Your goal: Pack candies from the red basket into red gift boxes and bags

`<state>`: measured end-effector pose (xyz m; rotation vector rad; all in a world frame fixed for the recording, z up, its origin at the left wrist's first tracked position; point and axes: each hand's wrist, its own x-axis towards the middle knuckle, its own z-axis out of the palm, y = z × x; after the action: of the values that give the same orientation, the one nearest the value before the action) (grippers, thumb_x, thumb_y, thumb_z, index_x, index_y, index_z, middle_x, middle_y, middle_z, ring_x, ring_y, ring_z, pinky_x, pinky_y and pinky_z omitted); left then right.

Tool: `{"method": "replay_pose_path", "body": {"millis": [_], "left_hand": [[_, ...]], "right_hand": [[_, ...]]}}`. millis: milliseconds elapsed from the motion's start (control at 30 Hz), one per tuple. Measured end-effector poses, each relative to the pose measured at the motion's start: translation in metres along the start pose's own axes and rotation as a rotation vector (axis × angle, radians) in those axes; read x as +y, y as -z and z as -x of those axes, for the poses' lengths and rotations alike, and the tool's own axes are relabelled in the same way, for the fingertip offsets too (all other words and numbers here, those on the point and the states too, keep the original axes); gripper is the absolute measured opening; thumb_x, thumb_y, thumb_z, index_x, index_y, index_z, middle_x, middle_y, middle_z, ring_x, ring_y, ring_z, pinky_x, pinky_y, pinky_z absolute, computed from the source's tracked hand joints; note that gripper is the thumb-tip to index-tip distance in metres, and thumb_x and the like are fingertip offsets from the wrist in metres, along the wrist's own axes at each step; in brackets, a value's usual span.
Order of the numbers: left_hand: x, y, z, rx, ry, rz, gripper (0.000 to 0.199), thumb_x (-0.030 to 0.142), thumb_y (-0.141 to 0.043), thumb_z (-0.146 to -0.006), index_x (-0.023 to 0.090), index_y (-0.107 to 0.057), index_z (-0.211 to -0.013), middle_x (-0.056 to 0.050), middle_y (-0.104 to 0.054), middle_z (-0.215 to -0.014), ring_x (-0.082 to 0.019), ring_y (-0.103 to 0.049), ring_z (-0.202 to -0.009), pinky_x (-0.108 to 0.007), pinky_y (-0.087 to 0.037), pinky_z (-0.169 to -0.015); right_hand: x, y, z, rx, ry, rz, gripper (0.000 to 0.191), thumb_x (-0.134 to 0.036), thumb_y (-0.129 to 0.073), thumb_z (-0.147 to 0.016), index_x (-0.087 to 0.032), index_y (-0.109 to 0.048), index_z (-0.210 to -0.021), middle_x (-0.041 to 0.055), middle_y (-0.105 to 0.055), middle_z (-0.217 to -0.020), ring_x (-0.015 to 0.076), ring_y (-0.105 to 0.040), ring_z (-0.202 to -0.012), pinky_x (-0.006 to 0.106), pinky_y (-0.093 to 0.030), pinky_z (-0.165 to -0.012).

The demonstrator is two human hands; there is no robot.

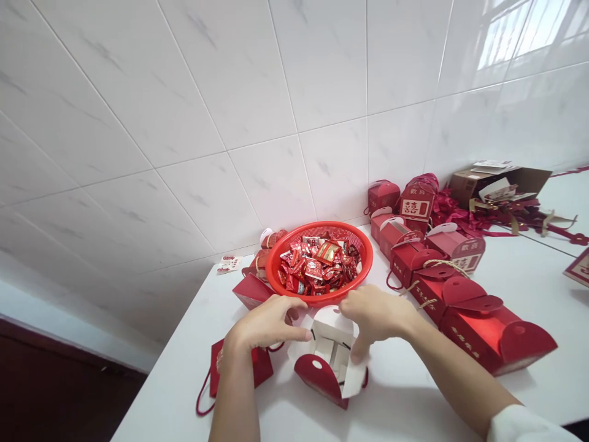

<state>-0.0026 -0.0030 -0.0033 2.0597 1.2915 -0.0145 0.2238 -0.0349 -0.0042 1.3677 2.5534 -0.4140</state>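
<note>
A small red gift box stands on the white table with its top flaps spread and its white inside showing. The box's inside looks bare. My left hand pinches the left flap between thumb and fingers, and its fingertips are partly hidden. On the opposite side my right hand grips the right flap, thumb pointing down against it. Just behind the box sits a red plastic basket full of wrapped candies. Beside my left forearm lies a folded red box with a cord handle.
Along the right runs a row of closed red boxes. Farther back are an open cardboard carton and dark pink ribbons. Another red box lies left of the basket, near a printed card. A tiled wall borders the table.
</note>
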Motion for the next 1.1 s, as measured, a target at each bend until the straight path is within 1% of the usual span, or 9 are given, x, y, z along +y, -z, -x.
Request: {"method": "replay_pose_path", "body": {"millis": [200, 267, 333, 433, 567, 633, 833, 967, 1100], "left_hand": [[0.002, 0.0, -0.006, 0.042, -0.091, 0.022, 0.04, 0.024, -0.056, -0.077, 0.016, -0.066, -0.114, -0.003, -0.07, -0.083, -0.019, -0.066, -0.076, -0.026, -0.047, -0.062], [0.004, -0.001, -0.008, 0.07, -0.14, 0.048, 0.038, 0.023, -0.054, -0.079, 0.016, -0.066, -0.114, -0.003, -0.071, -0.083, -0.019, -0.067, -0.077, -0.026, -0.048, -0.065], [0.007, -0.003, -0.011, 0.114, -0.188, 0.083, 0.036, 0.025, -0.056, -0.081, 0.017, -0.067, -0.114, -0.003, -0.073, -0.083, -0.019, -0.068, -0.078, -0.027, -0.051, -0.069], [0.008, -0.005, -0.019, 0.221, -0.267, 0.122, 0.03, 0.029, -0.058, -0.084, 0.02, -0.069, -0.111, -0.003, -0.075, -0.091, -0.019, -0.069, -0.085, -0.029, -0.054, -0.076], [-0.001, -0.008, -0.037, 0.386, -0.329, 0.143, 0.026, 0.032, -0.057, -0.086, 0.02, -0.072, -0.104, -0.005, -0.074, -0.108, -0.021, -0.068, -0.1, -0.032, -0.053, -0.088], [-0.009, -0.01, -0.047, 0.407, -0.317, 0.146, 0.026, 0.034, -0.057, -0.087, 0.019, -0.072, -0.103, -0.006, -0.074, -0.11, -0.022, -0.068, -0.102, -0.033, -0.053, -0.09], [-0.023, -0.015, -0.07, 0.309, -0.273, 0.16, 0.027, 0.031, -0.058, -0.084, 0.018, -0.074, -0.1, -0.005, -0.076, -0.102, -0.023, -0.069, -0.096, -0.032, -0.054, -0.087], [-0.02, -0.015, -0.077, 0.328, -0.249, 0.165, 0.027, 0.031, -0.058, -0.083, 0.018, -0.074, -0.1, -0.005, -0.077, -0.097, -0.023, -0.07, -0.092, -0.033, -0.055, -0.085], [-0.02, -0.015, -0.084, 0.324, -0.228, 0.176, 0.025, 0.028, -0.059, -0.082, 0.018, -0.075, -0.099, -0.005, -0.077, -0.093, -0.023, -0.071, -0.088, -0.032, -0.055, -0.082]], "right_hand": [[0.047, 0.005, -0.022, 0.387, 0.089, -0.329, 0.017, -0.03, -0.062, -0.089, -0.017, -0.07, -0.097, 0.0063, -0.073, -0.087, 0.0187, -0.064, -0.075, 0.026, -0.036, -0.062], [0.059, -0.001, -0.039, 0.439, 0.053, -0.376, 0.015, -0.023, -0.06, -0.089, -0.016, -0.07, -0.098, 0.0075, -0.073, -0.091, 0.0194, -0.064, -0.08, 0.026, -0.039, -0.067], [0.066, -0.007, -0.057, 0.373, 0.03, -0.373, 0.016, -0.02, -0.062, -0.086, -0.016, -0.07, -0.099, 0.0081, -0.073, -0.097, 0.0204, -0.065, -0.086, 0.026, -0.041, -0.07], [0.067, -0.011, -0.079, 0.162, -0.036, -0.326, 0.019, -0.025, -0.064, -0.085, -0.017, -0.072, -0.101, 0.0077, -0.073, -0.1, 0.0225, -0.066, -0.091, 0.026, -0.044, -0.071], [0.063, -0.007, -0.097, -0.016, -0.147, -0.243, 0.038, -0.036, -0.07, -0.079, -0.02, -0.071, -0.113, 0.0094, -0.071, -0.115, 0.0272, -0.066, -0.102, 0.028, -0.048, -0.072], [0.061, -0.006, -0.105, -0.052, -0.154, -0.224, 0.044, -0.035, -0.072, -0.075, -0.019, -0.07, -0.116, 0.011, -0.07, -0.118, 0.0289, -0.067, -0.103, 0.03, -0.05, -0.073], [0.056, -0.013, -0.12, -0.076, -0.123, -0.173, 0.046, -0.026, -0.071, -0.073, -0.017, -0.07, -0.117, 0.0135, -0.071, -0.112, 0.0299, -0.068, -0.101, 0.034, -0.052, -0.077], [0.058, -0.014, -0.121, -0.117, -0.043, -0.166, 0.036, -0.016, -0.065, -0.072, -0.019, -0.075, -0.107, 0.0089, -0.073, -0.1, 0.0261, -0.069, -0.091, 0.029, -0.05, -0.069], [0.063, -0.015, -0.122, -0.112, 0.029, -0.192, 0.039, -0.011, -0.062, -0.07, -0.022, -0.076, -0.105, 0.0044, -0.073, -0.096, 0.0206, -0.068, -0.085, 0.024, -0.047, -0.066]]}}
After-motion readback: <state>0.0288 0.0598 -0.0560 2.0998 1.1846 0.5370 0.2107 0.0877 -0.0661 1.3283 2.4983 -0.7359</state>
